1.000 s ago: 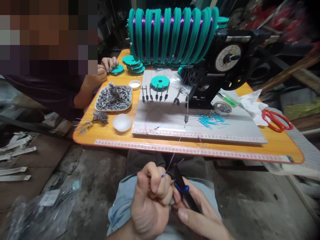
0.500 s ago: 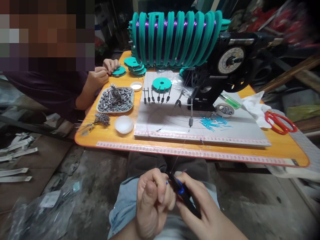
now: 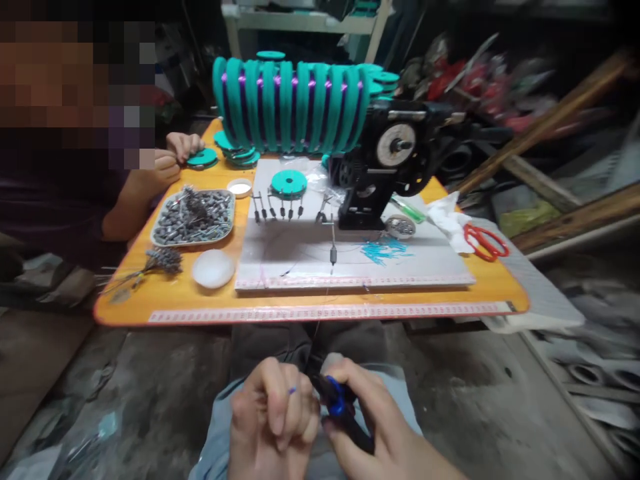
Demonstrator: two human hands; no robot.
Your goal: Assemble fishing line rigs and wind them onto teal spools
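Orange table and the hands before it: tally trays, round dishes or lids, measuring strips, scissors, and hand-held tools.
Tray: 1
Round dishes or lids: 3 (translucent one, small white one, one of metal bits)
Measuring strips: 2 (table edge, board edge)
Red-handled scissors: 1
Black-and-blue tool, right hand: 1
Total: 8

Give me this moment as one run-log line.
Right hand: holds black-and-blue tool | Left hand: curled, blue bit at fingers | Rest: teal disc on grey board
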